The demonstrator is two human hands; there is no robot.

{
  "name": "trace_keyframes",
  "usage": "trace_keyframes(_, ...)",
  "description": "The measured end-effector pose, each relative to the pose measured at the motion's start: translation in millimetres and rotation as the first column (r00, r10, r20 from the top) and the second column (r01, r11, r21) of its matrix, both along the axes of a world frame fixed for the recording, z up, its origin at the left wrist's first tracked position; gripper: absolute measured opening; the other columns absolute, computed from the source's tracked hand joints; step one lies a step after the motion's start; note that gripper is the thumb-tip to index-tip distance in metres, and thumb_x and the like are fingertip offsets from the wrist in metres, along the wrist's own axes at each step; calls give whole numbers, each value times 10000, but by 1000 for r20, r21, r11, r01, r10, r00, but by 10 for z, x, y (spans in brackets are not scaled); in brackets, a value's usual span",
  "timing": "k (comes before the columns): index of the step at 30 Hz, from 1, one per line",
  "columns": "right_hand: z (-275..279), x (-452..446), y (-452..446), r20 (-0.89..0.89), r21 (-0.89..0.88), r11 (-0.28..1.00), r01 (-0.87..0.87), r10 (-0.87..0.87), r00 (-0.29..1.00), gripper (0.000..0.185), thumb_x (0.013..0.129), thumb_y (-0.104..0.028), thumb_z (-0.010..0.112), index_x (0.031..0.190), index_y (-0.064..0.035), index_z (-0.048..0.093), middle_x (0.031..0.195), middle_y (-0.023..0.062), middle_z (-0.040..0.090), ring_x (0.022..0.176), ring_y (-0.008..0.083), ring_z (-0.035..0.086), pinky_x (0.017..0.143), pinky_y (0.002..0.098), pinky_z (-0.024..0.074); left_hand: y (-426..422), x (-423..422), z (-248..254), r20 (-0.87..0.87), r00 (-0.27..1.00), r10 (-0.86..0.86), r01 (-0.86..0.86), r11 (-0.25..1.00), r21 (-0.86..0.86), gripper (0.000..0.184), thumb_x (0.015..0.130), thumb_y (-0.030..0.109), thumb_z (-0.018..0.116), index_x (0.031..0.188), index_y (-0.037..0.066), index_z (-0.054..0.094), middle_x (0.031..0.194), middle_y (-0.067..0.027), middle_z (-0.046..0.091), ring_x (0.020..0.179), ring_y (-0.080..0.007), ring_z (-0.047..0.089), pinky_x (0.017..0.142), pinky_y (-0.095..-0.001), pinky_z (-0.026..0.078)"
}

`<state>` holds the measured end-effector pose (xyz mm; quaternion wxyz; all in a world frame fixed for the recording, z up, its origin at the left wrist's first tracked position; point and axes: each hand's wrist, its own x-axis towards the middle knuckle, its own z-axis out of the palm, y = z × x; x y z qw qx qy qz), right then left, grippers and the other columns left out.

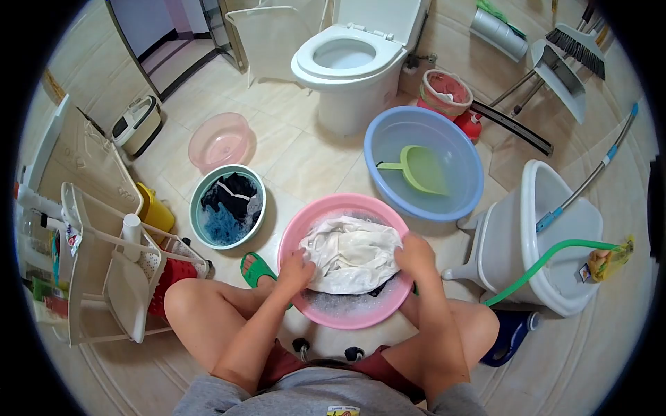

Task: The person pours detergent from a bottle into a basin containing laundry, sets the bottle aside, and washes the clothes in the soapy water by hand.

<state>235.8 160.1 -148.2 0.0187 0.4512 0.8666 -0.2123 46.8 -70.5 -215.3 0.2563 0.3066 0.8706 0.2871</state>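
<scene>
A pink basin [333, 320] with sudsy water stands on the floor between my knees. Wet white cloth [347, 251] lies bunched over the suds in it, with a bit of dark fabric showing beneath. My left hand [296, 269] is closed on the cloth's left edge, near the basin's left rim. On the opposite side my right hand [416, 255] grips the cloth's right edge. Both hands hold the cloth spread between them.
Beyond the pink basin are a teal-rimmed basin [196, 225] of dark and blue clothes, a pale pink basin [220, 141] and a blue basin [378, 159] holding a green scoop [420, 170]. A toilet [354, 76] stands ahead, a white tub [531, 236] right, a shelf rack [128, 291] left.
</scene>
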Motion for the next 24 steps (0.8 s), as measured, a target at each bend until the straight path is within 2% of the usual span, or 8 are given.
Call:
trace_keyframes(6,-246,-519,-541,-479,184,956,-228,290,829,190,783,-166,645,883,-12,600,909,178,607,966,359,553,860,446,438,311,245,190,-100,994,-33,41,996,83,505,819,326,615,1205,6,559,1153,-222,547,1084,-376,501,973,-440,379)
trace_keyframes(10,-282,-547,-598,-251,50,923,-382,382,890,172,792,-156,637,868,-6,603,878,146,617,899,359,570,814,429,453,321,234,58,-18,999,-49,50,997,66,360,836,288,610,1064,11,628,950,-187,634,935,-331,588,856,-432,447)
trace_keyframes(12,-157,-516,-511,-472,-286,929,-236,78,878,137,807,-141,626,861,-16,607,820,130,614,789,322,580,740,382,461,330,137,-105,-16,1000,19,-17,991,134,327,826,294,620,971,1,635,883,-189,637,858,-323,605,773,-405,460)
trace_keyframes(13,-160,-476,-458,-586,-349,918,-188,-57,809,90,833,-119,608,858,-32,609,755,70,602,699,208,563,672,301,442,320,101,-158,-12,997,81,-77,977,199,314,815,299,630,878,-9,642,816,-190,639,781,-315,621,690,-379,474)
trace_keyframes(14,-103,-415,-378,-583,-345,919,-191,-51,811,90,833,-119,608,858,-32,609,755,70,602,699,208,563,672,301,442,285,74,-205,-8,996,86,-82,976,204,314,815,299,630,878,-9,642,816,-190,639,781,-315,621,690,-379,474)
trace_keyframes(16,186,-301,-218,-680,-617,757,-216,-376,629,46,839,-90,605,858,-48,604,744,-8,566,706,101,518,667,244,419,258,4,170,113,963,244,-266,924,274,255,836,236,595,864,-17,614,789,-182,633,747,-325,616,703,-408,471)
trace_keyframes(19,643,-109,-132,-660,-740,623,-256,-596,457,43,827,-60,610,869,-55,601,775,-46,543,709,60,489,679,215,410,241,-161,157,198,915,353,-402,842,360,235,848,218,555,854,-12,603,746,-160,608,699,-258,581,677,-364,455)
trace_keyframes(24,1132,300,94,-752,-648,671,-361,-638,164,93,856,-61,561,942,-27,554,859,28,546,831,129,531,772,269,443,129,-332,641,582,720,378,-690,482,540,182,870,147,475,752,25,542,677,21,457,646,-88,407,591,-256,354)
